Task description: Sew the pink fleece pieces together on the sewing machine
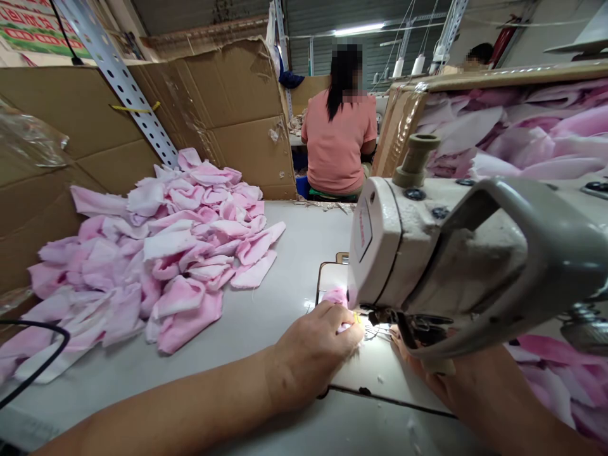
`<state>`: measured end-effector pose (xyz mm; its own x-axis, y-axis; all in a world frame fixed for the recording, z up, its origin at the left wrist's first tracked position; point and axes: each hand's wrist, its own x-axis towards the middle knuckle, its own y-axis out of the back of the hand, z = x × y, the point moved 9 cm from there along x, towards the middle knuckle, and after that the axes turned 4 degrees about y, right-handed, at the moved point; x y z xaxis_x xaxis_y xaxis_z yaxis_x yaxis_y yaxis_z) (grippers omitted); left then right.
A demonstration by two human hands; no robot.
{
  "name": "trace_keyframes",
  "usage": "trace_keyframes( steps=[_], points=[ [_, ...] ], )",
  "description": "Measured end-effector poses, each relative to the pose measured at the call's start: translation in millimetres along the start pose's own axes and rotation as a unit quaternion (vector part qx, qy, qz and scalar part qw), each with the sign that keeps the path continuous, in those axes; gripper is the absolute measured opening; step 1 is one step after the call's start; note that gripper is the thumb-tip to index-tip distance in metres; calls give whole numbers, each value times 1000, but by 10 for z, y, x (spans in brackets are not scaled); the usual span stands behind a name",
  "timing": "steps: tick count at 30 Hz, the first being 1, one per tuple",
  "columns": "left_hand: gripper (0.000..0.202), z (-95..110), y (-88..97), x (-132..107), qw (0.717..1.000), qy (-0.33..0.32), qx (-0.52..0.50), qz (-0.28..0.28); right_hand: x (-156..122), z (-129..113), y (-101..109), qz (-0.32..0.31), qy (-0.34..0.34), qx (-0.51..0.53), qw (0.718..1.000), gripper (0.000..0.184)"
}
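My left hand (316, 348) is closed on a small pink fabric piece (336, 296) at the needle area of a sewing machine (380, 247). Pink cloth shows beyond the fingers, with a bit of white and yellow beside the thumb. On the other side of the needle, my right hand (456, 380) reaches in under the machine head. The grey guard bar and the head cover most of its fingers; only some fingertips show close to the lit needle plate (380, 361). Whether they grip anything is hidden.
A heap of pink and white fabric pieces (190, 240) lies left on the white table (294, 253), against cardboard (228, 95). More pink pieces (560, 373) lie at right, and others fill a carton (403, 120) behind the machine. A person in a salmon shirt (337, 145) sits ahead.
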<state>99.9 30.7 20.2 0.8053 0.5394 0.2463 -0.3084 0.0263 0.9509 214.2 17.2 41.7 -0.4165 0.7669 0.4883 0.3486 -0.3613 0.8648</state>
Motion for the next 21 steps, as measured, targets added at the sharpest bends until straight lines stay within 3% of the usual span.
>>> trace_keyframes(
  steps=[8, 16, 21],
  points=[
    [15, -15, 43, 19, 1000, 16, -9, 4, -207, 44, -120, -27, 0, -32, 999, 27],
    [11, 8, 160, -36, 997, -1, 9, 74, -185, -69, 35, 29, 47, 1, 998, 26],
    [17, -26, 216, -60, 995, -1, 4, 96, -233, -97, 45, 30, 74, -10, 997, 21]
  ],
)
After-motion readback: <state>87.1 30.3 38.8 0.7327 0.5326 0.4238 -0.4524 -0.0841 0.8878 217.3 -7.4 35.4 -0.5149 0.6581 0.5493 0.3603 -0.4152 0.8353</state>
